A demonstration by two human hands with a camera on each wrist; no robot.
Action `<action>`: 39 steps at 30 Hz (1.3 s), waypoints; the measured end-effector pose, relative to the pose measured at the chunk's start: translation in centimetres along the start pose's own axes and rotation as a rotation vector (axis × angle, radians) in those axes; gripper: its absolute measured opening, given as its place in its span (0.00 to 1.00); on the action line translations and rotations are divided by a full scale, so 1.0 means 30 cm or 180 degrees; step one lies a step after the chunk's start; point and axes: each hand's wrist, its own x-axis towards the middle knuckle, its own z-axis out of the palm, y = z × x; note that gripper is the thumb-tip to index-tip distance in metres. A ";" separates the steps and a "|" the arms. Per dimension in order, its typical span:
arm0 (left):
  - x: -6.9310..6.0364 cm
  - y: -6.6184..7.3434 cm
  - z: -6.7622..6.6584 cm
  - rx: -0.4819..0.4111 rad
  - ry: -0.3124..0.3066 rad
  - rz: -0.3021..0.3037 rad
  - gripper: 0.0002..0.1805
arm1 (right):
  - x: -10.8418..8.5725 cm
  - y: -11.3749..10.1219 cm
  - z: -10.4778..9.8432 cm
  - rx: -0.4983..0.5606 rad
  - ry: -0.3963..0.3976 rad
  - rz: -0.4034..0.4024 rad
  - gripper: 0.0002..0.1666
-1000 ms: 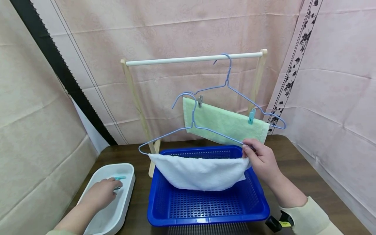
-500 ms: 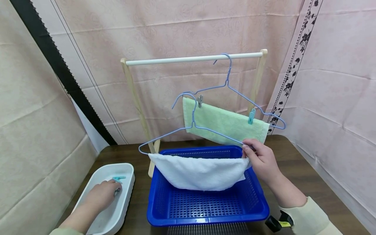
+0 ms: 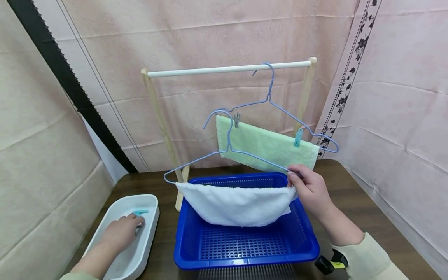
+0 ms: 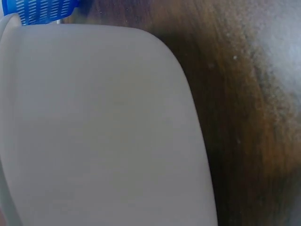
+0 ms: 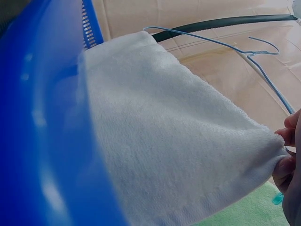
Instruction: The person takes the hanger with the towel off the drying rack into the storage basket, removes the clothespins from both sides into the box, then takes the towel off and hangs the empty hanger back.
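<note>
Over basket [image 3: 245, 261], held hanger [image 3: 229, 146] crosswise, hook [image 3: 231, 121] left

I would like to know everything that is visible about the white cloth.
The white cloth looks like soft, fluffy towelling, unpatterned. It hangs along the lower part of the front blue hanger, its bottom sagging in a curve over the opening of the blue basket. One upper corner meets the hanger's end; the right hand pinches the opposite one. Whether it is folded over the hanger, or touches the basket, is unclear.
</note>
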 end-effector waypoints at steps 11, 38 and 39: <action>-0.015 -0.017 -0.026 -0.0101 0.0057 -0.0073 0.18 | 0.000 0.003 0.001 -0.0009 0.0011 -0.0007 0.14; -0.007 0.165 -0.224 -0.1107 0.0659 -0.0195 0.20 | 0.001 -0.004 -0.007 -0.0022 0.0006 -0.0018 0.14; -0.002 0.177 -0.230 -0.1140 0.0661 -0.0202 0.21 | 0.002 -0.003 -0.007 -0.0035 0.0007 -0.0014 0.14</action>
